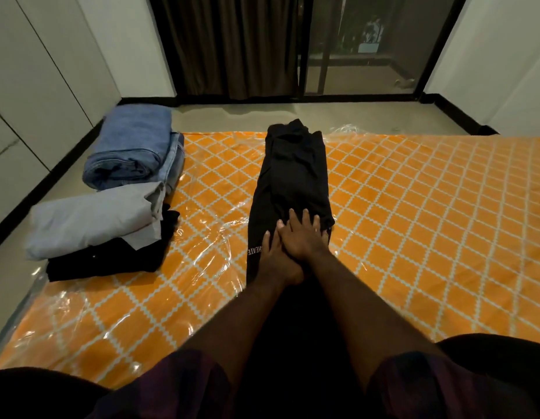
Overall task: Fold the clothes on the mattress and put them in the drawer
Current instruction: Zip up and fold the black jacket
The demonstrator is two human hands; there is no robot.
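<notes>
**Both hands flat on the black garment**

We see a long black garment (290, 182) lying mid-mattress, running from near to far. Our right hand (302, 237) rests on its near end with fingers spread wide and flat, gripping nothing. Our left hand (274, 261) lies partly beneath the right, fingers extended along the cloth. The orange patterned mattress (414, 222) wears clear plastic. At its far left edge sit folded jeans (132, 149), and nearer, a grey folded piece (93, 219) atop a black one (111, 258).
</notes>
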